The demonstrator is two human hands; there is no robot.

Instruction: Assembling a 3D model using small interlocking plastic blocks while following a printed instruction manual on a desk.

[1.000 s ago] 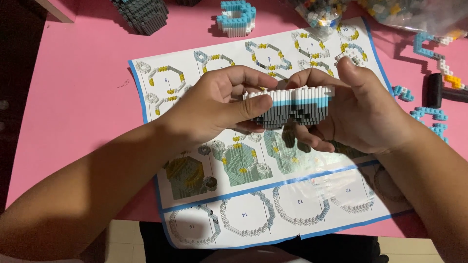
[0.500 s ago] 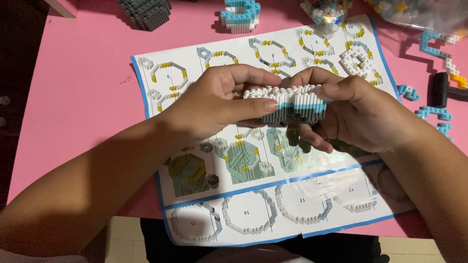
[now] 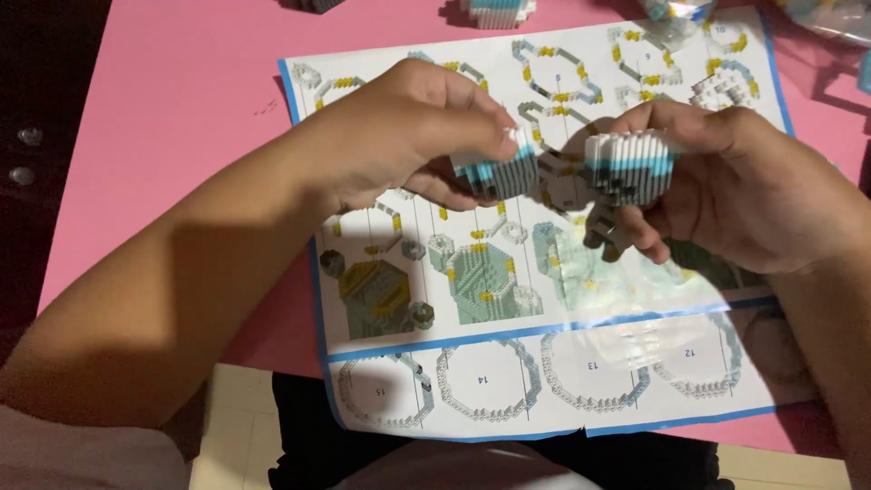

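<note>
Pink tabletop (image 3: 163, 109), printed instruction sheet (image 3: 544, 363) spread flat beneath both grips, likely for reference. Left hand (image 3: 408, 136) pinches one small brick-built piece (image 3: 499, 172), white, blue and grey; right hand (image 3: 753, 191) clamps a matching brick chunk (image 3: 631, 168) just beside it. The two halves are held apart, raised above the sheet, faces turned toward each other, seemingly for lining up.
</note>
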